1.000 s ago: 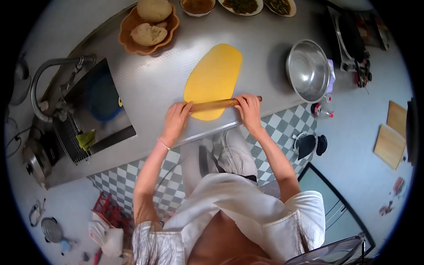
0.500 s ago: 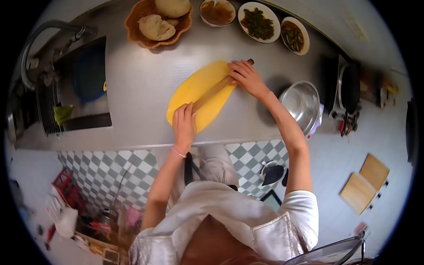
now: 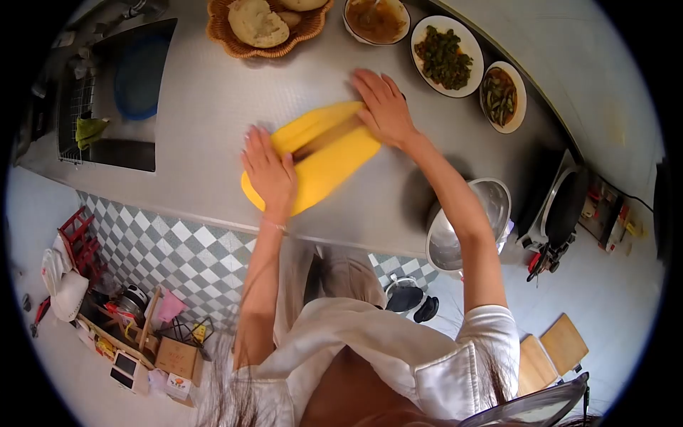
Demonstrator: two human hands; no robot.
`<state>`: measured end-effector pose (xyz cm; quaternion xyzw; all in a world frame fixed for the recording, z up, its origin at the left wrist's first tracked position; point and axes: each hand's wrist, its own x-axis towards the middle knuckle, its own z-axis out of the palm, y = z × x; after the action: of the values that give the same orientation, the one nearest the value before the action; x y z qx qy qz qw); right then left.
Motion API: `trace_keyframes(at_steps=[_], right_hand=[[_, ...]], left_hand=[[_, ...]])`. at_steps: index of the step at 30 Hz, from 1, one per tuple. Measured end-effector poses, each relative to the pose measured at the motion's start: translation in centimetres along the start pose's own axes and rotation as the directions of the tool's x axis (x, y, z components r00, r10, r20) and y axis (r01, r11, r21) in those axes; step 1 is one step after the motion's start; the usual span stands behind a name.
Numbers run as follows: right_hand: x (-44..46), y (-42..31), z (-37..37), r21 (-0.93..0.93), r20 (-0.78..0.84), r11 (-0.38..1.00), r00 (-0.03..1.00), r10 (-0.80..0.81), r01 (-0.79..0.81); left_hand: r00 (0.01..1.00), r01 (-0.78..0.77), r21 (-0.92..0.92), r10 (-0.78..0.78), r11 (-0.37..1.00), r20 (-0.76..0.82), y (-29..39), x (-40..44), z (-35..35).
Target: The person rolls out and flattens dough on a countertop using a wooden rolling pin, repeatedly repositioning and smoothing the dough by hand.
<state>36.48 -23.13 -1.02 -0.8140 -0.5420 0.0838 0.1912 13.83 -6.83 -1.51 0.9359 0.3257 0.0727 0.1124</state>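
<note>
indoors, yellow dough (image 3: 326, 171) on metal counter (image 3: 206, 121)

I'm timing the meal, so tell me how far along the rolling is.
Done: the yellow dough lies in one broad, flat sheet.
In hand: left hand and right hand on the rolling pin, along the sheet.
Remaining: perhaps more thinning; the sheet is whole, uncut, thickness unclear.

Bare steel counter (image 3: 206, 107) between sink (image 3: 114, 99) and bread basket (image 3: 270, 43).

Kitchen; sink (image 3: 135, 92), metal counter (image 3: 206, 128), food dishes (image 3: 447, 57).
</note>
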Motion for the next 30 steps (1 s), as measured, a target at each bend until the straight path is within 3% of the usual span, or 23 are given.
trace_keyframes(at_steps=[2,4,5,8,12,15,18,21,27,30], right_hand=[[0.3,0.6,0.6,-0.067,-0.017,0.994,0.997,-0.082,0.080],[3.7,0.8,0.0,-0.103,-0.018,0.987,0.992,-0.127,0.125],[5.3,1.2,0.2,-0.003,-0.052,0.996,0.994,-0.092,0.092],[4.5,1.5,0.2,-0.054,-0.089,0.984,0.981,-0.174,0.169],[-5.4,0.5,-0.9,-0.021,0.166,0.997,0.984,-0.072,0.077],[-7.5,0.3,-1.8,0.068,0.185,0.996,0.980,-0.073,0.061],[-2.2,2.3,-1.5,-0.035,0.202,0.999,0.979,-0.019,0.027],[0.0,0.9,-0.1,-0.073,-0.106,0.997,0.994,-0.033,0.026],[-5.4,0.1,-1.2,-0.182,0.082,0.982,0.994,0.072,-0.056],[-7.2,0.0,-1.9,-0.198,0.120,0.980,0.993,0.024,0.000]], left_hand=[[0.998,-0.042,-0.029,0.043,0.999,0.043,-0.4,-0.6,0.2],[0.996,-0.044,-0.027,0.042,0.999,-0.076,-0.9,4.5,-0.6],[0.990,-0.047,-0.028,0.043,0.999,-0.136,-0.9,6.2,-0.7],[0.993,-0.042,-0.040,0.038,0.998,-0.113,-0.3,4.5,-0.4],[0.975,-0.101,-0.179,0.133,0.979,0.177,2.8,-5.6,0.1],[0.962,-0.088,-0.287,0.157,0.954,0.224,3.6,-8.2,-0.6],[0.988,-0.053,-0.312,0.094,0.948,0.120,3.0,-3.1,-1.5],[0.993,-0.048,-0.157,0.063,0.986,0.095,3.6,-2.2,-0.1],[0.961,-0.107,-0.100,0.129,0.989,0.246,5.8,-7.0,0.4],[0.959,-0.136,-0.154,0.169,0.979,0.229,6.2,-8.8,0.6]])
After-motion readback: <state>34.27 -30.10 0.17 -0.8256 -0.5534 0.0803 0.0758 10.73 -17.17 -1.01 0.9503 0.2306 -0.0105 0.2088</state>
